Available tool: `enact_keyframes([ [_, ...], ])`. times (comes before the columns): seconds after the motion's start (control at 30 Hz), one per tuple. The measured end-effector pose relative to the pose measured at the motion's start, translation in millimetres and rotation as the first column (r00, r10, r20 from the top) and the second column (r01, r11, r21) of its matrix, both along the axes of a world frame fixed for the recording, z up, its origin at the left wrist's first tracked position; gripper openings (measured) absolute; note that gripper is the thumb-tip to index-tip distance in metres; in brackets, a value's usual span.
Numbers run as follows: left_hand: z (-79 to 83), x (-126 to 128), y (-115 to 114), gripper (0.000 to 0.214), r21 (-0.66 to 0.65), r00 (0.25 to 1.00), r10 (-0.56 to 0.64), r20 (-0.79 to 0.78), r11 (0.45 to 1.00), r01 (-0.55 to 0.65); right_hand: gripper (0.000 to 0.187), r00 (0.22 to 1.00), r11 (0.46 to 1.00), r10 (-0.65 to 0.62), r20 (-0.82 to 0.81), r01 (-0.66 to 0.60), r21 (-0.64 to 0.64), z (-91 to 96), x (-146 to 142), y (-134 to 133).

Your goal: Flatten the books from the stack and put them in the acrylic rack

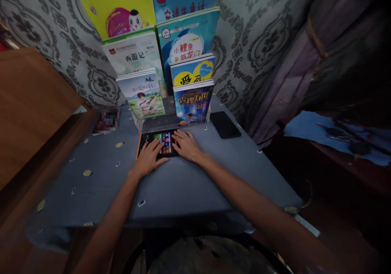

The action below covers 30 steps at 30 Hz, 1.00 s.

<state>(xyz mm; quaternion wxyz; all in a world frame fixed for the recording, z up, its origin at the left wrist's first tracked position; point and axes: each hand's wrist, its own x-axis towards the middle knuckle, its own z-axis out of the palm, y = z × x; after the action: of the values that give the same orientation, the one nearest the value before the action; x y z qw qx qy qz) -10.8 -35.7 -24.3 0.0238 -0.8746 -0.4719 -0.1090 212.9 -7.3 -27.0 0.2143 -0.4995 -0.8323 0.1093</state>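
Note:
A dark book (166, 143) with an orange left edge and small colourful pictures on its cover lies on the table, just in front of a book stand (155, 124). Across its left part rests my left hand (149, 156), open, fingers spread and the thumb towards the middle. My right hand (187, 145) is on the right end, also open, with its fingertips pointing to the left and away from me. Both hands cover parts of the cover. The stand holds several upright books, among them one with a guitar player (143, 97) and a dark blue one (193, 103).
To the right of the stand lies a black flat device (225, 124). A blurred-out item (106, 119) is at the back left of the blue tablecloth (183, 192). Wooden furniture (33, 103) borders the left; patterned curtains (244, 33) hang behind. A blue cloth (330, 133) is at far right.

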Motion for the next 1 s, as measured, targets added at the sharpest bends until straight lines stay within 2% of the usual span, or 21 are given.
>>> enact_keyframes([
  [0.23, -1.9, -2, 4, 0.060, 0.026, 1.000, -0.011, -0.003, 1.000, 0.011, 0.044, 0.994, 0.995, 0.105, -0.012, -0.105, 0.000, -0.3, 4, -18],
  [0.37, -5.4, -2, 4, 0.060, 0.036, 1.000, -0.018, 0.002, 0.999, 0.018, 0.038, 0.993, 0.994, 0.106, -0.043, -0.106, 0.001, 2.6, 6, -18],
  [0.57, -6.5, -1, 3, 0.060, 0.009, 1.000, -0.016, 0.011, 1.000, 0.015, 0.024, 0.986, 0.991, 0.118, -0.122, -0.108, 0.082, -0.2, 7, -14],
  [0.8, -7.3, 0, 4, 0.062, 0.009, 1.000, -0.012, -0.020, 1.000, 0.013, 0.021, 0.964, 0.985, 0.140, -0.224, -0.113, 0.131, -3.7, 6, -12],
  [1.0, -1.2, 1, 3, 0.061, -0.011, 1.000, -0.005, 0.003, 1.000, 0.005, 0.024, 0.961, 0.988, 0.137, -0.240, -0.115, 0.103, -3.0, 7, -11],
])
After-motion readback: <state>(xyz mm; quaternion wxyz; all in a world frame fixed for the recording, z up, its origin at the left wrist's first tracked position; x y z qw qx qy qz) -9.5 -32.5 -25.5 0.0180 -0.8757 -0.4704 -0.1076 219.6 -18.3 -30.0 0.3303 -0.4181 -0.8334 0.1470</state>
